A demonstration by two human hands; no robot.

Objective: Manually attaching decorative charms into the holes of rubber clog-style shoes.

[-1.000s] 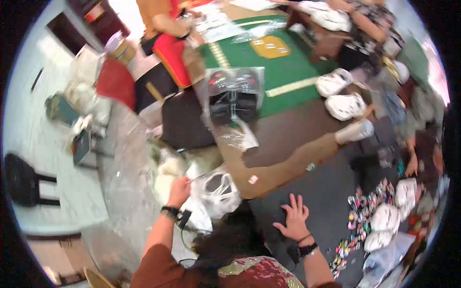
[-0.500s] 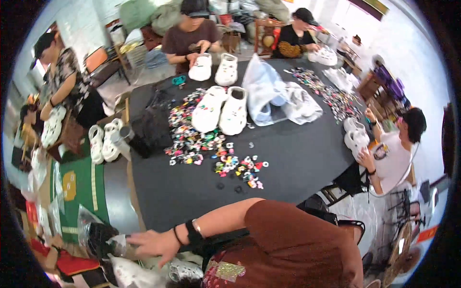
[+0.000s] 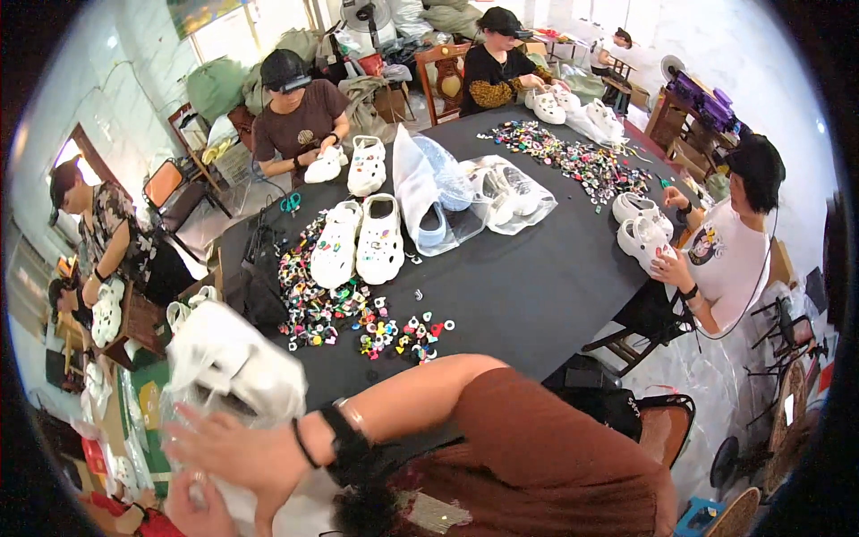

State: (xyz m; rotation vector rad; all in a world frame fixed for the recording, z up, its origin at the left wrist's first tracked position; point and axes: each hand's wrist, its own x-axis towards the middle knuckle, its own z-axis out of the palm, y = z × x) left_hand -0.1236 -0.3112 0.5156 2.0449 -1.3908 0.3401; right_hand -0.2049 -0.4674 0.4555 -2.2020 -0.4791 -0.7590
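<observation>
My right hand (image 3: 237, 452) reaches across to the left, its fingers spread and blurred, just in front of a clear plastic bag (image 3: 237, 358) of white clogs at the table's left corner. Whether the hand touches the bag cannot be made out. Below it, at the lower edge, my left hand (image 3: 199, 510) shows with fingertips bent together; what they hold is hidden. White plastic lies beneath both hands. On the dark table (image 3: 501, 313), a pair of white clogs (image 3: 358, 242) decorated with charms stands beside a pile of colourful shoe charms (image 3: 313, 286).
Bagged pale blue and white clogs (image 3: 474, 201) lie mid-table. A second charm pile (image 3: 573, 157) spreads at the far right. Co-workers sit behind the table and at its right, handling white clogs (image 3: 644, 237); another person (image 3: 112, 233) works at the left. A chair (image 3: 662, 425) stands at lower right.
The view has shifted. A bag of white clogs now lies at the table's left corner, where it was not before. My left hand has come into view; my right hand remains spread.
</observation>
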